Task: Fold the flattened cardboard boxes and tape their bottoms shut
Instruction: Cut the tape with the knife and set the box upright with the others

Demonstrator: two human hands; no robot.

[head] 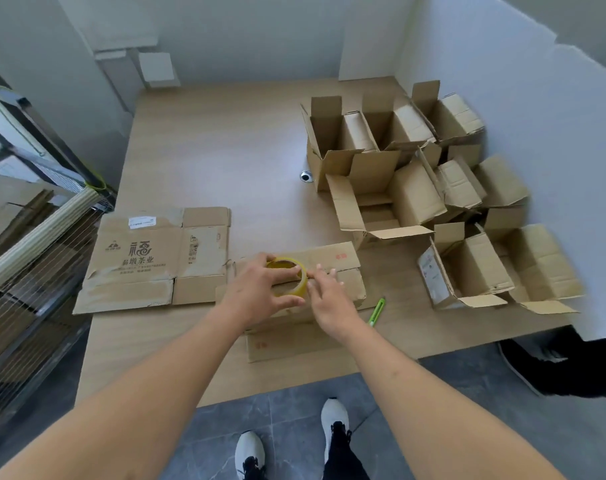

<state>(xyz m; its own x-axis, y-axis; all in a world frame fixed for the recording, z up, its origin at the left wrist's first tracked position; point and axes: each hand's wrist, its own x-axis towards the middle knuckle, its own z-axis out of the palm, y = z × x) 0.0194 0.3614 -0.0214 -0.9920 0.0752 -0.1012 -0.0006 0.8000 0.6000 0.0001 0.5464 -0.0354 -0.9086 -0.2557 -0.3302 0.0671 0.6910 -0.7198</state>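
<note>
While my left hand grips the tape roll over the folded box near the counter's front edge, my right hand pinches at the roll's side, probably picking for the tape end. By my judgement this bottom is folded but not yet taped. Right of the box, many boxes already stand formed; left of it one flattened box waits. A green cutter lies just beside the box. Beyond the box the counter offers room; the front edge is close.
</note>
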